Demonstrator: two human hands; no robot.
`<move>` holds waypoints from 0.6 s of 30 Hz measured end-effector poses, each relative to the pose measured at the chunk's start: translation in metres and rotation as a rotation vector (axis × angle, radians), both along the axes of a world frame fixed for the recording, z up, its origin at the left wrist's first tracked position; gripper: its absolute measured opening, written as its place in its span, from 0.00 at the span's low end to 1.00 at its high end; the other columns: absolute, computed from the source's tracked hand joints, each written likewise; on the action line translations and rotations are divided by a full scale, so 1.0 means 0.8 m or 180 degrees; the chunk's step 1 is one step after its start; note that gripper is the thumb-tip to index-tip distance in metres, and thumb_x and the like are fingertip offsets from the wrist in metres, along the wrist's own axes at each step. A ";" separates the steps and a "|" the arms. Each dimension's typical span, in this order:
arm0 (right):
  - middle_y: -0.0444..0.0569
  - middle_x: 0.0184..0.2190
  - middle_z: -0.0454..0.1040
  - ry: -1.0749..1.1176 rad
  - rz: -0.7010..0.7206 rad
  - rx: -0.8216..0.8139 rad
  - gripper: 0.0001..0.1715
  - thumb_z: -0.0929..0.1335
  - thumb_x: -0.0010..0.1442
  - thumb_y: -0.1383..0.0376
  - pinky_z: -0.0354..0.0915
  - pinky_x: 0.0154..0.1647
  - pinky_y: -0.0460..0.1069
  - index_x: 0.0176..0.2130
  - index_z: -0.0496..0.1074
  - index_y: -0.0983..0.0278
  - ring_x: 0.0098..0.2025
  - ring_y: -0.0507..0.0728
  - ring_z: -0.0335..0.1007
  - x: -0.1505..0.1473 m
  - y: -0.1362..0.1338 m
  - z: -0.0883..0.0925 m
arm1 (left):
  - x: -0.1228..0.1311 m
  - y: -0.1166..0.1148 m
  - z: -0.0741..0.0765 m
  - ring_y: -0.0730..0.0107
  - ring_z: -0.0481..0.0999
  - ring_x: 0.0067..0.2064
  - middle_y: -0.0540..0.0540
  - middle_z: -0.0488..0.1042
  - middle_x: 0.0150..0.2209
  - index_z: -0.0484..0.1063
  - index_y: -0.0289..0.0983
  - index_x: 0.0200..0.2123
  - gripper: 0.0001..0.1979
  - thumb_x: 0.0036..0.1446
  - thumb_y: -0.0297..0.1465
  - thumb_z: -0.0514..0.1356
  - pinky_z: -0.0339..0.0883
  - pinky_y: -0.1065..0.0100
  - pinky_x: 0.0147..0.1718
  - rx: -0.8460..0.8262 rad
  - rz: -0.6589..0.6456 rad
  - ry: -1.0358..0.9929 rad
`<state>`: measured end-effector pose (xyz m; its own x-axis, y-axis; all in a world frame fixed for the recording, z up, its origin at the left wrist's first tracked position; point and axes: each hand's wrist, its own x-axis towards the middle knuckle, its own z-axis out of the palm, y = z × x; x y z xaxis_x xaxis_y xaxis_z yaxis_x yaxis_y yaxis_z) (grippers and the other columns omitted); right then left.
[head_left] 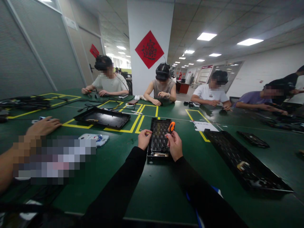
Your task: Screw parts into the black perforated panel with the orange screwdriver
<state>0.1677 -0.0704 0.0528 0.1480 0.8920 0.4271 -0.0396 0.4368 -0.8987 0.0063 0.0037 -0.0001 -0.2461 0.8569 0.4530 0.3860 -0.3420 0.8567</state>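
Note:
In front of me on the green table lies a shallow black casing (158, 136) whose inside shows rows of small light marks. At its near end sits a pale metallic strip (160, 155). My left hand (143, 140) is at the casing's left rim, thumb and fingers pinched together; what is between them is too small to make out. My right hand (175, 146) is closed around an orange-handled screwdriver (171, 127), held over the casing's right side with the handle up. Its tip is hidden by my fingers and the dark casing.
A longer black casing (234, 155) lies to the right, beside a white paper (205, 126) and a dark flat panel (253, 139). Another black tray (102, 117) is at left. A neighbour's hand (44, 127) rests near a plastic packet (95, 139). Several people sit opposite.

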 end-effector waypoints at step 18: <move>0.43 0.25 0.69 -0.0121 -0.0004 0.0028 0.17 0.65 0.53 0.59 0.53 0.17 0.42 0.41 0.67 0.66 0.18 0.46 0.56 0.001 0.000 -0.001 | -0.001 0.005 -0.004 0.73 0.70 0.31 0.47 0.73 0.32 0.72 0.35 0.28 0.06 0.46 0.28 0.56 0.64 0.69 0.36 -0.0017 0.0015 0.0084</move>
<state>0.1688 -0.0701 0.0520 0.1325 0.8880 0.4403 -0.0050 0.4448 -0.8956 0.0059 0.0080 -0.0037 -0.2383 0.8581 0.4549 0.4101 -0.3357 0.8480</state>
